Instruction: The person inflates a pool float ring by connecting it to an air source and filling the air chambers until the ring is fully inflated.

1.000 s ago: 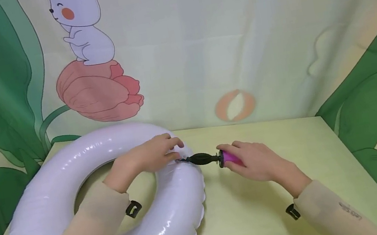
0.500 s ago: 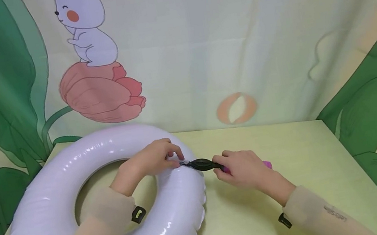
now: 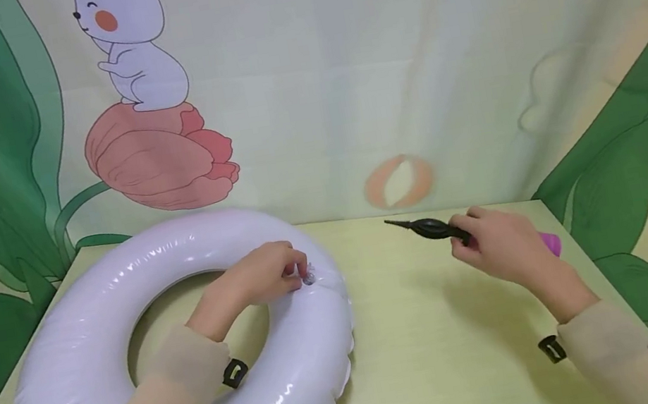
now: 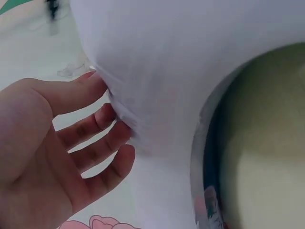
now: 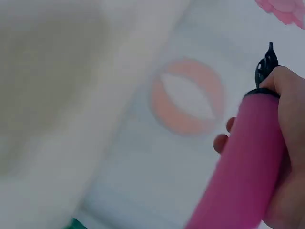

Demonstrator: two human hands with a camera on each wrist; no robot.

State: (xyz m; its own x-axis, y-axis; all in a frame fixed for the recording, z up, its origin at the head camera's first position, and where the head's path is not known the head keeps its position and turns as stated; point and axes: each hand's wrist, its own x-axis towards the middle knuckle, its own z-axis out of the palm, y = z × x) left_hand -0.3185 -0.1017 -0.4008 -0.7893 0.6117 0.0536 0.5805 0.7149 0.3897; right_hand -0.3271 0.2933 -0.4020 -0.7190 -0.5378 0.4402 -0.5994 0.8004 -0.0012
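Note:
A white inflated swim ring [image 3: 61, 360] lies on the left part of the pale yellow table [image 3: 427, 356]. At its right upper side my left hand [image 3: 261, 273] pinches the ring beside the clear valve [image 3: 308, 276]. The left wrist view shows thumb and fingertips [image 4: 119, 133] at the puckered white vinyl. My right hand [image 3: 502, 247] grips a hand pump [image 3: 430, 228] over the right of the table. The pump has a magenta barrel [image 5: 245, 157] and a black tapered nozzle [image 5: 268, 64], which points left, apart from the valve.
Behind the table hangs a cloth backdrop [image 3: 311, 125] printed with a rabbit, tulips and leaves. The ring's scalloped edge [image 3: 343, 374] faces the right side of the table. Dark clips [image 3: 235, 372] sit by both wrists.
The nozzle has come away from the valve. My right hand has slid forward on the pump, then carried it right and up. My left hand stays at the valve.

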